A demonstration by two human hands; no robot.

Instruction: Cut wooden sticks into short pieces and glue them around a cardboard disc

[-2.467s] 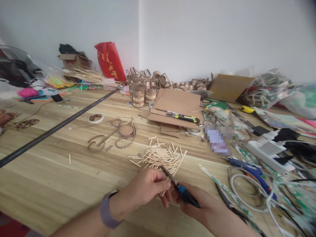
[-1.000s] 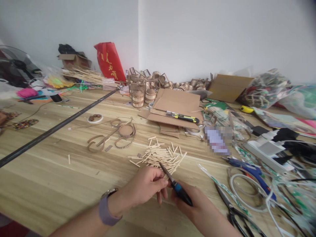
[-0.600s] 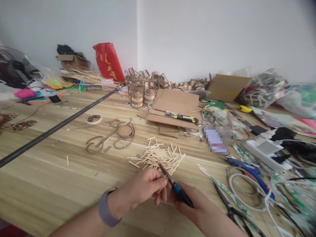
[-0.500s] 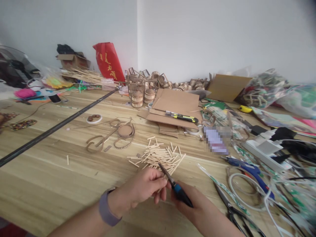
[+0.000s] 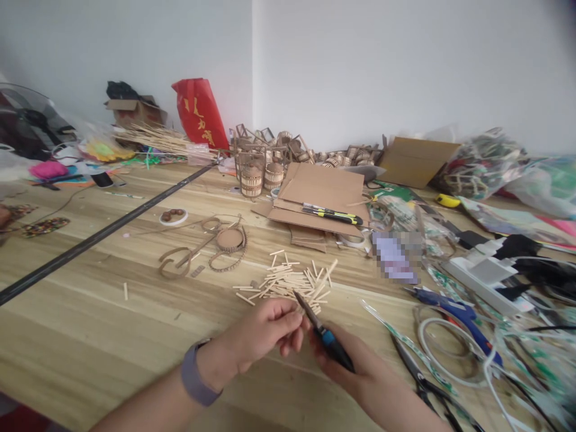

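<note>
My left hand (image 5: 272, 327), with a purple band on its wrist, is closed with thumb and fingertips pinched on a thin wooden stick (image 5: 327, 273). The stick slants up to the right over a loose pile of short wooden sticks (image 5: 288, 281). My right hand (image 5: 348, 360) is wrapped round shears with a black and blue handle (image 5: 333, 345). Their dark, narrow blade crosses just right of my left fingertips and points up to the left. Where blade and stick meet is partly hidden by my fingers.
Black-handled scissors (image 5: 420, 381), a blue glue gun (image 5: 454, 309) and a white power strip (image 5: 490, 282) lie right among cables. Cardboard sheets (image 5: 321, 186) bear two utility knives (image 5: 333, 214). Small slatted baskets (image 5: 252, 180) stand behind. Curled brown strips (image 5: 175, 261) lie left of the pile.
The slanted stick's far end has shifted up and slightly left over the pile. My left hand has risen a little, and the shears stay close beside its fingertips.
</note>
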